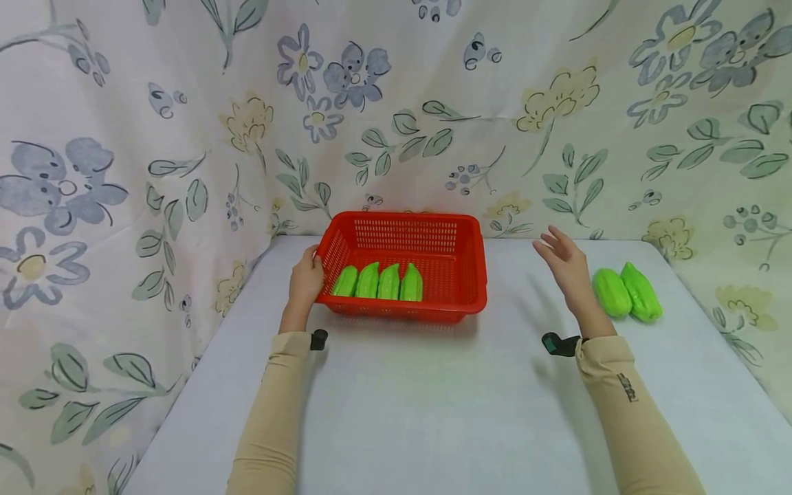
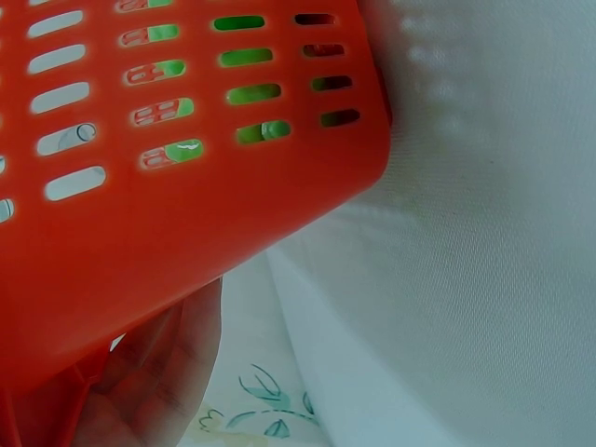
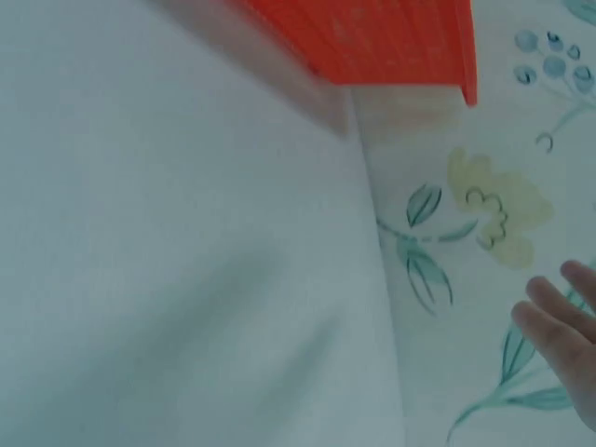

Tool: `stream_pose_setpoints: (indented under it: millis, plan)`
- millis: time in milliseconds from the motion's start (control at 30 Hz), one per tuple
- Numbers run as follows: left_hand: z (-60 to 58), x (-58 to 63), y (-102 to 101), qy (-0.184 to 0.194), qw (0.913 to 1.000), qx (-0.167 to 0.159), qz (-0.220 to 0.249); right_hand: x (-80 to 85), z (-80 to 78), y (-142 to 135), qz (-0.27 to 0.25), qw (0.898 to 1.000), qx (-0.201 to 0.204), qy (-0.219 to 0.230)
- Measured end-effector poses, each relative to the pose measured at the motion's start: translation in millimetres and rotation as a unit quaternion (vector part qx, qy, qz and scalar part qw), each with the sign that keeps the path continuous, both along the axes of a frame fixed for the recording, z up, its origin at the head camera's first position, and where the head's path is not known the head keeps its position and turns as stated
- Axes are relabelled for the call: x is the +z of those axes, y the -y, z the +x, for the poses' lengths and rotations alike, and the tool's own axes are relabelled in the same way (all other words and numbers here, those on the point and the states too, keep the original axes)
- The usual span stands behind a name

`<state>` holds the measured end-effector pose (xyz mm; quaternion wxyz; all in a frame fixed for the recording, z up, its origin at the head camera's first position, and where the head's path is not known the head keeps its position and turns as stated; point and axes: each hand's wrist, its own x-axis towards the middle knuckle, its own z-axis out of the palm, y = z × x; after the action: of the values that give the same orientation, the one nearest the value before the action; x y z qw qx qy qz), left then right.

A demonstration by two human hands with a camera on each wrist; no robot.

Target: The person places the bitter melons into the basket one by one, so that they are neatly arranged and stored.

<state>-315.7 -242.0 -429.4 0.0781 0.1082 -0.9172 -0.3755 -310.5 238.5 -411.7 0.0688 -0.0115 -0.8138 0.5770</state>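
Observation:
A red plastic basket point(image 1: 433, 313) with slotted walls is at the back of the table. In it, several glossy green ridged fruits point(image 1: 388, 282), star-fruit-like in shape, stand in a row along the near left part. My left hand point(image 1: 305, 278) grips the basket's left rim, thumb on top; in the left wrist view its fingers point(image 2: 177, 363) are under the rim. To the right of the basket, my right hand point(image 1: 566, 265) is raised above the table, fingers loosely extended and holding nothing. Two more green fruits point(image 1: 612, 292) lie side by side on the table, just right of it.
A white-covered table point(image 1: 427, 412) carries everything. Floral cloth point(image 1: 396, 158) hangs behind it and along both sides. Each wrist wears a small dark camera mount point(image 1: 559, 344).

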Motion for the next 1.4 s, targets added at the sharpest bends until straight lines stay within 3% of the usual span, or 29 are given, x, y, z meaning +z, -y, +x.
stream_pose_setpoints:
  millis: [333, 667, 900, 1400]
  plan:
    - [-1.2, 0.6, 0, 0.003, 1.0, -0.001, 0.007, -4.1, 15.6, -40, 0.002, 0.999, -0.036, 0.027]
    - [-2.5, -0.1, 0, 0.005, 1.0, 0.0, 0.005, -14.1, 23.7, -77, 0.008, 0.992, -0.104, 0.071]
    - [-2.4, -0.5, 0, 0.006, 1.0, 0.0, 0.005, -20.0, 31.3, -93, 0.022, 0.987, -0.138, 0.077]
    - [-1.5, -0.6, 0, 0.001, 1.0, -0.001, 0.004, -35.9, 36.8, -105, 0.006, 0.986, -0.138, 0.093]
